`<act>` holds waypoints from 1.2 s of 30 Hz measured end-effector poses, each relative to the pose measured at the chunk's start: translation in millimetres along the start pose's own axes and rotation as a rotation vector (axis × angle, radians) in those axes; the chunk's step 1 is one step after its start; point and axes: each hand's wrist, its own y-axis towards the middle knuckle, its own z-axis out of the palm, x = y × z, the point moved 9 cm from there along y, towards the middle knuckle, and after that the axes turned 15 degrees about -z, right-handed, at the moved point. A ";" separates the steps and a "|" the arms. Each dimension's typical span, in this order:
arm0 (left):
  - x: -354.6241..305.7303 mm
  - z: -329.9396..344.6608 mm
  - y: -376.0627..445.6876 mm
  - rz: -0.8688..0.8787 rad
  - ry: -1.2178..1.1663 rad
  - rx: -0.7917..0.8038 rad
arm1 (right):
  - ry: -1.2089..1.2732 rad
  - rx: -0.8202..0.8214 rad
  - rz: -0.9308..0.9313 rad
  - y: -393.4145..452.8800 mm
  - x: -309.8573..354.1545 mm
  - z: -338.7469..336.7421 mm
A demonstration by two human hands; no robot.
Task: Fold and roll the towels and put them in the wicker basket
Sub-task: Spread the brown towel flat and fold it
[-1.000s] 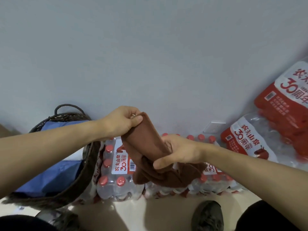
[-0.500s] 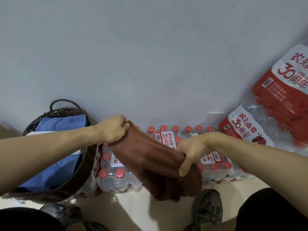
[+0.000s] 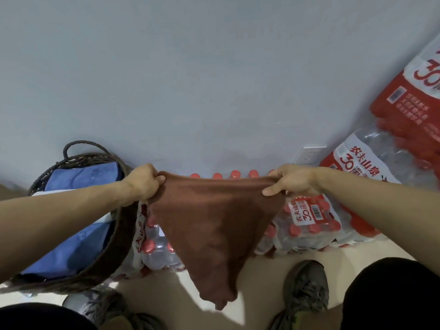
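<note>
A brown towel hangs in the air in front of me, stretched along its top edge and tapering to a point near the floor. My left hand grips its top left corner. My right hand pinches the top right corner. The dark wicker basket stands on the floor at the left, beside my left forearm. Blue towels lie inside it, with a strip of white cloth among them.
Shrink-wrapped packs of red-capped water bottles stand along the grey wall behind the towel, with more packs stacked at the right. A wall socket sits low on the wall. My two shoes and dark trouser legs fill the bottom.
My hands have moved apart, the right one far to the right. The bunched brown towel has been pulled open and now hangs spread between them.
</note>
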 end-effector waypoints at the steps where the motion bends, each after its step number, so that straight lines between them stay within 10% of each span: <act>1: 2.2 0.8 5.7 -0.017 -0.009 -0.001 | 0.040 -0.087 -0.013 6.1 -2.9 -9.7; 11: 10.2 13.4 44.9 -0.111 -0.149 -0.165 | -0.058 -0.476 0.029 67.6 -37.5 -53.1; 16: 12.6 28.4 61.6 -0.165 -0.222 -0.115 | 0.315 -0.641 0.056 104.2 -45.2 -42.6; 25: 20.8 37.6 63.8 -0.329 -0.246 -0.005 | -0.235 -0.404 -0.112 106.9 -22.9 -22.6; 31: -32.1 42.5 -17.3 0.233 0.366 0.051 | -0.831 -0.290 -0.338 53.5 13.0 9.2; 36: 19.4 94.5 -66.7 -0.280 0.639 0.562 | -1.003 0.051 -0.111 29.0 -28.9 59.9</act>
